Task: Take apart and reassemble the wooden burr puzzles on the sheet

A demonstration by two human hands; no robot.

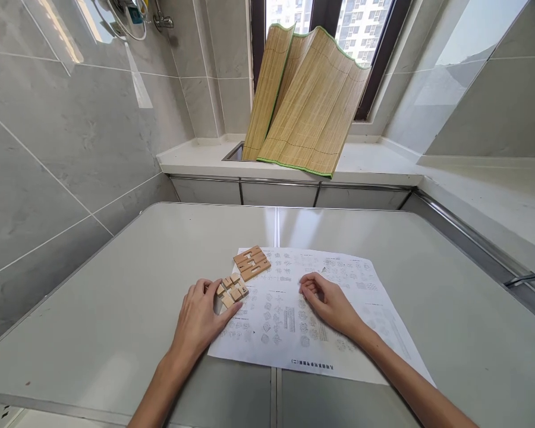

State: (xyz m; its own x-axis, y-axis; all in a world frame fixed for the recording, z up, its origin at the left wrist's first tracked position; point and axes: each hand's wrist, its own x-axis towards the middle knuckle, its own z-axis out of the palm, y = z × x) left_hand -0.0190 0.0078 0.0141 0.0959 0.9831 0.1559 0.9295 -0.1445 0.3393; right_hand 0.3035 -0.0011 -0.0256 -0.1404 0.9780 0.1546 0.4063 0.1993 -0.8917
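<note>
The left hand pinches the bumpy wooden block between thumb and finger, by the left edge of the paper. I think the block is light and hard, so its sides should be good to hold. I can't see its bottom. Just behind it is the slotted wooden piece; it looks flat and stiff, best lifted by an edge. The paper looks thin and may crumple. Its small print is too tiny to read. Over it, the right hand curls loosely; I can't tell if anything is inside.
</note>
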